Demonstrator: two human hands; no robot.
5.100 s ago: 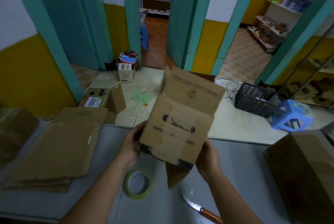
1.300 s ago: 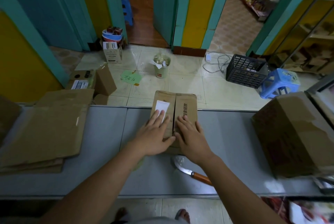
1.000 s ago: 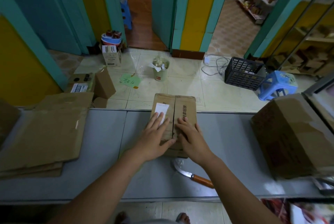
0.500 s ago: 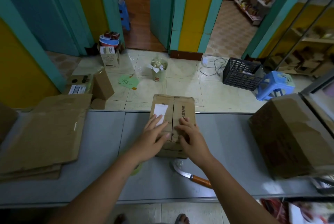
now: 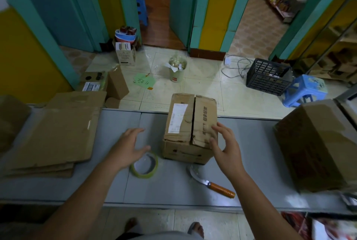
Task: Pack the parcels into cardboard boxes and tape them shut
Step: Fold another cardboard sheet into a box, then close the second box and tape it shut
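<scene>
Hovering the left hand (image 5: 127, 148), fingers spread and gripping nothing, over the tape roll (image 5: 144, 175) lying flat just below its thumb, lower centre of frame. Poising the right hand (image 5: 226, 147), loosely open and empty, beside the cardboard box (image 5: 190, 129) mid-frame, farther from the roll.

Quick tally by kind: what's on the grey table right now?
Assembled cardboard boxes: 2, small box, large box
Flattened cardboard stack: 1
Tape roll: 1
Knife: 1
Total: 5, leaving out cropped shapes at the left and right edges
</scene>
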